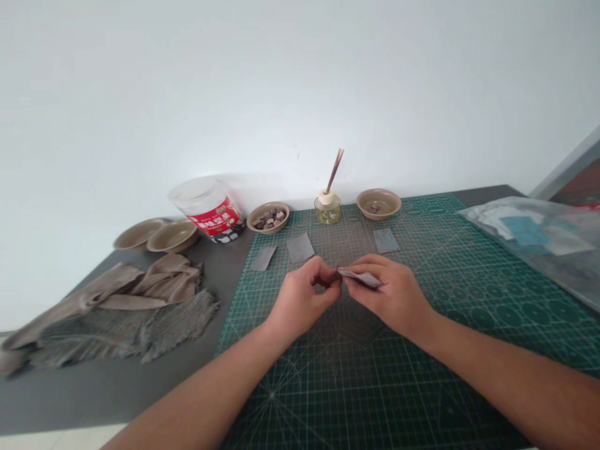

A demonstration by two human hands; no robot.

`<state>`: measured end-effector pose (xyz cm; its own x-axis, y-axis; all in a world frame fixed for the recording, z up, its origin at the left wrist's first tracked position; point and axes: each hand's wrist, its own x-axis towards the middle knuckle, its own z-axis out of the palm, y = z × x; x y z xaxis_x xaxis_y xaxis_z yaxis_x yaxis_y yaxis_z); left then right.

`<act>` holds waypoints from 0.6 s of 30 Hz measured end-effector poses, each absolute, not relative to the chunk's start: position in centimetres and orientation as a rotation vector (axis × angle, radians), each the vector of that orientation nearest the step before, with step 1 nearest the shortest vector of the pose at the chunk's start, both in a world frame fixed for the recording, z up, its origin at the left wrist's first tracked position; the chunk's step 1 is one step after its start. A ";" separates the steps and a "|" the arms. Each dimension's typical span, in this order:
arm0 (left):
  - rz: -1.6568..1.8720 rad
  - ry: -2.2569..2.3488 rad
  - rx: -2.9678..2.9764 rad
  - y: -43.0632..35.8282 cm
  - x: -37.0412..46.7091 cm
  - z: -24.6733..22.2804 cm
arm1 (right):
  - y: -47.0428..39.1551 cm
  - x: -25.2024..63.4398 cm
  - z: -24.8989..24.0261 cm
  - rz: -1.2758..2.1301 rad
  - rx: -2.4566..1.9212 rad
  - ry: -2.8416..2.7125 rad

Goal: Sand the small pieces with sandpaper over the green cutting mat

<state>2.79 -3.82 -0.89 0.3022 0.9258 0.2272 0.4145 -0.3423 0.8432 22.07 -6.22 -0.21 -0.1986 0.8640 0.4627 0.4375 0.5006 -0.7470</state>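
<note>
A small grey sheet (364, 277), bent or folded, is pinched between the thumb and fingers of my right hand (394, 290). My left hand (307, 294) is closed in a pinch against the sheet's left end. A small dark spot shows at its fingertips, too small to name. Both hands are above the green cutting mat (300, 387). Beyond them lie similar flat grey pieces: one piece (263, 258) at the left, a larger piece (300, 248) beside it, and another piece (386, 240) to the right.
A bowl (255, 226) of small brown blocks, a reed diffuser (327, 207) and a bowl (379, 214) holding a few bits line the wall. Leftward are a plastic tub (210, 212), two bowls (172, 237) and crumpled cloth (131, 312). A clear plastic bag (539, 231) lies right.
</note>
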 end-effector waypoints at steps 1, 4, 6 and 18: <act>0.964 1.193 1.907 -3.8 2.8 -0.9 | -6.3 22.1 -0.2 0.577 -1.092 -1.820; 0.957 1.196 1.934 -3.8 2.7 -0.9 | -6.3 22.1 -0.1 0.566 -1.085 -1.825; 0.964 1.196 1.941 -3.8 2.6 -0.9 | -6.3 22.1 -0.1 0.565 -1.084 -1.827; 0.991 1.159 1.913 -3.7 2.6 -0.9 | -6.0 22.1 -0.2 0.640 -1.094 -1.792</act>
<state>2.58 -3.75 -0.88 0.3129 0.9145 0.2566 0.3957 -0.3711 0.8401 22.13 -5.99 -0.17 -0.1903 0.8815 0.4321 0.4082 0.4713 -0.7818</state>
